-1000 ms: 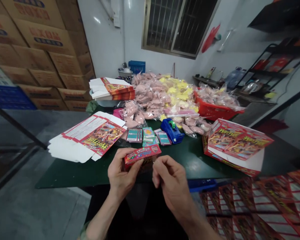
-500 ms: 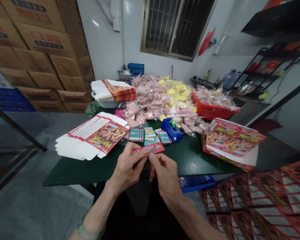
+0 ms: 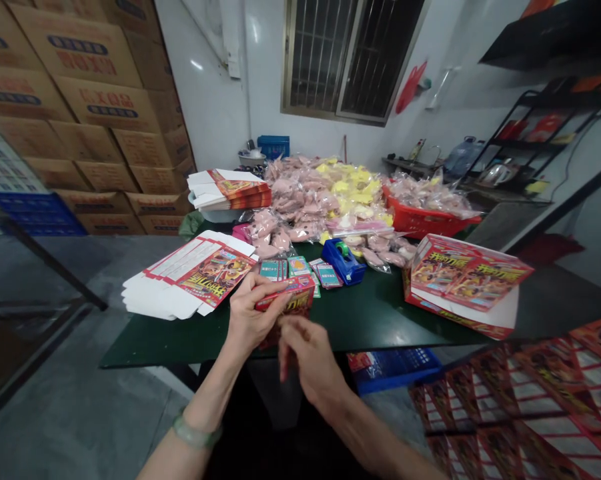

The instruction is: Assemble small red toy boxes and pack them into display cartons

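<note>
1. Brown cartons (image 3: 87,100) are stacked high along the left wall.
2. A dark green table (image 3: 380,313) carries everything else.
3. A pile of pink and yellow bags (image 3: 325,193) fills the table's far side, and a red basket (image 3: 430,223) of more bags sits just to its right.
4. A printed display box (image 3: 463,280) sits open at the right of the table.
5. Flat blanks (image 3: 190,273) are fanned out at the left of the table.
6. A blue tape dispenser (image 3: 343,260) stands mid-table with cards (image 3: 300,267) just beside it.
7. The left hand (image 3: 247,317) is raised over the near edge, its fingers closed on the small box (image 3: 287,303).
8. The right hand (image 3: 310,357) is just below that box with its fingers curled. It is blurred, so contact and grip cannot be told.
9. The small box is red and held tilted above the table's near edge, in front of the cards.
</note>
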Demonstrator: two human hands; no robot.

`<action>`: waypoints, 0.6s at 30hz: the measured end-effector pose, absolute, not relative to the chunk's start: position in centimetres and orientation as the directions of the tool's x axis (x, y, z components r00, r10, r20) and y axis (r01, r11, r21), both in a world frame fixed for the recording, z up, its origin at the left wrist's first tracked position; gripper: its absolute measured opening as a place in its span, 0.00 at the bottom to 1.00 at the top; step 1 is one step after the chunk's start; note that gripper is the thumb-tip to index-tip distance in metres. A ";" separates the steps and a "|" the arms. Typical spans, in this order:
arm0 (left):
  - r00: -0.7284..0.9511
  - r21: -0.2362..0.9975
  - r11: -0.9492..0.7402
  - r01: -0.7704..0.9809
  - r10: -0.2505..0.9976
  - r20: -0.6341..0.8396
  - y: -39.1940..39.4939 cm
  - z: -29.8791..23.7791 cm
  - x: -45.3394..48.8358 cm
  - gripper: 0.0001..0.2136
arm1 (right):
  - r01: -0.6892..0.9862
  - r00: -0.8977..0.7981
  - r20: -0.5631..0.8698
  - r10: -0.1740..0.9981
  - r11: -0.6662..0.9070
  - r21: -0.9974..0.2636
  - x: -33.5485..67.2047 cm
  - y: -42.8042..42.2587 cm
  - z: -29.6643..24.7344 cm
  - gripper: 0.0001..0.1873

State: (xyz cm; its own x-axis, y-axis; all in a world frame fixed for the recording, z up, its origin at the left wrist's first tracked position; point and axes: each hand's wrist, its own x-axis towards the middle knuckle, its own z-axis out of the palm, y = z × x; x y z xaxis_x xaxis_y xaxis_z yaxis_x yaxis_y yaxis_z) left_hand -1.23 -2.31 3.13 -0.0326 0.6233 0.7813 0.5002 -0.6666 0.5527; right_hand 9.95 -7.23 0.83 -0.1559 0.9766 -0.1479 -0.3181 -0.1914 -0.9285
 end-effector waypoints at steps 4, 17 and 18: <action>0.039 0.544 -0.644 0.539 0.663 0.747 -1.5 3.4 -2.5 0.09 | -0.257 -0.176 -0.298 0.938 -0.336 -0.906 11.1 -8.6 -2.2 0.17; 0.375 0.667 -0.696 0.266 0.712 0.593 -4.9 3.1 2.3 0.21 | 0.625 -0.596 0.323 0.735 0.678 -0.388 23.4 -5.4 9.9 0.19; 0.376 0.689 -0.681 0.249 0.724 0.579 -4.5 2.8 2.9 0.22 | 0.630 -0.556 0.316 0.769 0.638 -0.443 25.2 -5.6 10.6 0.18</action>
State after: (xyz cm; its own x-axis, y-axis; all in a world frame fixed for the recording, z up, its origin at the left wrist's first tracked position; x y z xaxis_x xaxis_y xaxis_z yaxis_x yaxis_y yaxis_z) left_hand 2.95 -4.50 2.76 0.3756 0.7235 0.5792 0.2495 -0.6808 0.6887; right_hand 25.16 -5.59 10.64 -0.5559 0.7690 0.3157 0.6301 0.6375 -0.4434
